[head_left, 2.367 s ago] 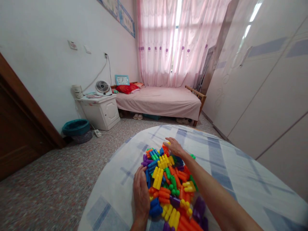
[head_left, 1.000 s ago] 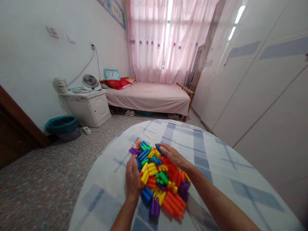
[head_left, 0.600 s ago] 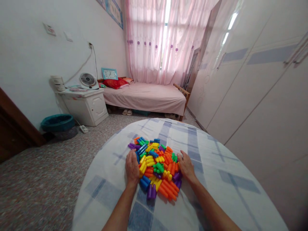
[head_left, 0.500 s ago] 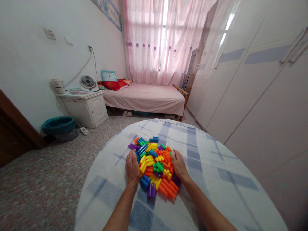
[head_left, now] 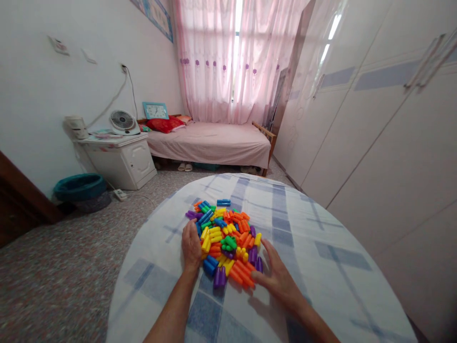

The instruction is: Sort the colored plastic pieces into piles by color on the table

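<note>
A heap of coloured plastic building blocks (head_left: pixel 224 238) lies on a round table covered with a white and blue checked cloth (head_left: pixel 314 267). My left hand (head_left: pixel 191 245) rests flat against the heap's left edge, fingers together and stretched out, touching yellow and blue pieces. My right hand (head_left: pixel 280 281) hovers low at the heap's near right corner, fingers spread, holding nothing, its thumb close to orange and purple pieces. A single blue block (head_left: pixel 223 202) lies a little apart at the far side.
Beyond the table stands a bed with a pink cover (head_left: pixel 210 143), a white cabinet (head_left: pixel 114 159) carrying a small fan (head_left: pixel 121 121), and a teal basin (head_left: pixel 78 186) on the speckled floor. White wardrobe doors (head_left: pixel 374 124) line the right side.
My right hand has drawn back from the heap's far and right side to its near right corner and opened wide. The left hand stays at the left edge. The heap is more compact.
</note>
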Demonstrator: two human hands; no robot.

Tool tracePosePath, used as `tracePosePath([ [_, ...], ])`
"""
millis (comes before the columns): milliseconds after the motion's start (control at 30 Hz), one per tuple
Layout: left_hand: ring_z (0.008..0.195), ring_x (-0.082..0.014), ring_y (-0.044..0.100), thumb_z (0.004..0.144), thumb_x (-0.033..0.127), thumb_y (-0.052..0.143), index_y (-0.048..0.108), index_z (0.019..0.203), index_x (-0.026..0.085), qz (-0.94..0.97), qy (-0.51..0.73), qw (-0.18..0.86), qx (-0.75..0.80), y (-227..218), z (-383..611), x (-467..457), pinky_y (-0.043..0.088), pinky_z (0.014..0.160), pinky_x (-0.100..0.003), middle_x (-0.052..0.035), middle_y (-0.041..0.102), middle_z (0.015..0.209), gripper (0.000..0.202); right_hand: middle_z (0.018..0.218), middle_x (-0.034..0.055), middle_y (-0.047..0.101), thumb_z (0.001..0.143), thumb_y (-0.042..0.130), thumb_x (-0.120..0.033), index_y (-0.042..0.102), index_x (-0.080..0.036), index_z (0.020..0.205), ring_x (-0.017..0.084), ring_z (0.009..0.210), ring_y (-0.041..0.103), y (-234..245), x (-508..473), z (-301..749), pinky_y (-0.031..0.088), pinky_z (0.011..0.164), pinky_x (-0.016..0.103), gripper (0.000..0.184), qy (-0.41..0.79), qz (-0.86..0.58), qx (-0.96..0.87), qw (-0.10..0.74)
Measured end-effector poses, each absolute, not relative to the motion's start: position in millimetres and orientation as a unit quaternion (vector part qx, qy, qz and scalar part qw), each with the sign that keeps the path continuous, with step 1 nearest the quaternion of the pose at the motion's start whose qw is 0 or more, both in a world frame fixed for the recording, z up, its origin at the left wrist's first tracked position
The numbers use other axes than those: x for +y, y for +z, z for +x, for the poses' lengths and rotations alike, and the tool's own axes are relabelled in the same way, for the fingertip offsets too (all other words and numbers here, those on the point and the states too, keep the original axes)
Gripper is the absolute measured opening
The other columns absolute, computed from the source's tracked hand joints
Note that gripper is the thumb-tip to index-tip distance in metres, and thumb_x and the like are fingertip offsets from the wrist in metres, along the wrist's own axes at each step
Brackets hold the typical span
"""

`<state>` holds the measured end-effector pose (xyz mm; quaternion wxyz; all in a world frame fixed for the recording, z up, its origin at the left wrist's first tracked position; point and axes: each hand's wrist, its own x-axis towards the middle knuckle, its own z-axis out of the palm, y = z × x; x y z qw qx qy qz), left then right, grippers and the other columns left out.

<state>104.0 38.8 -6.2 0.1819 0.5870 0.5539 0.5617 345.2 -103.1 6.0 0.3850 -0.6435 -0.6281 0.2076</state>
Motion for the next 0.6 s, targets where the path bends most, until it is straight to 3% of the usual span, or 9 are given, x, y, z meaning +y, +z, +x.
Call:
tracePosePath([
  [100, 0.114, -0.0204, 0.052, 0.093, 0.035, 0.024, 0.056, 0.112, 0.017, 0.558, 0.558, 0.226, 0.572, -0.5, 105.1, 36.8, 0.038, 0.104, -0.038, -0.0113, 0.059, 0.114, 0.041, 0.149, 0.0131, 0.031, 0.066, 0.07, -0.048, 0.025, -0.021, 0.145, 0.033, 0.136, 0.029, -13.1, -117.7, 328.3, 0.029, 0.109, 0.052, 0.094, 0.154, -0.635, -0.657, 0.375],
  [333, 0.114, -0.0214, 0.051, 0.093, 0.037, 0.024, 0.056, 0.112, 0.018, 0.551, 0.56, 0.235, 0.572, 0.2, 104.8, 36.9, 0.036, 0.105, -0.04, -0.0108, 0.059, 0.114, 0.042, 0.151, 0.0139, 0.026, 0.074, 0.064, -0.042, 0.03, -0.02, 0.143, 0.032, 0.137, 0.026, -24.7, -109.1, 286.1, 0.031, 0.11, 0.049, 0.08, 0.141, -0.64, -0.644, 0.396],
  [500, 0.113, -0.021, 0.052, 0.092, 0.033, 0.026, 0.057, 0.11, 0.019, 0.562, 0.558, 0.225, 0.568, -4.8, 102.0, 39.2, 0.037, 0.105, -0.04, -0.0094, 0.059, 0.113, 0.039, 0.139, 0.0087, 0.047, 0.085, 0.049, -0.04, 0.048, -0.025, 0.13, 0.025, 0.13, 0.041, -2.2, -97.2, 329.7, 0.033, 0.109, 0.047, 0.047, 0.149, -0.656, -0.608, 0.421],
  [600, 0.113, -0.0211, 0.052, 0.09, 0.029, 0.027, 0.057, 0.11, 0.019, 0.568, 0.552, 0.216, 0.571, -2.9, 102.2, 37.5, 0.037, 0.105, -0.04, -0.0095, 0.059, 0.114, 0.037, 0.131, 0.0114, 0.054, 0.083, 0.048, -0.035, 0.053, -0.022, 0.125, 0.025, 0.124, 0.047, 4.8, -80.1, 359.4, 0.034, 0.108, 0.049, 0.044, 0.103, -0.683, -0.583, 0.428],
])
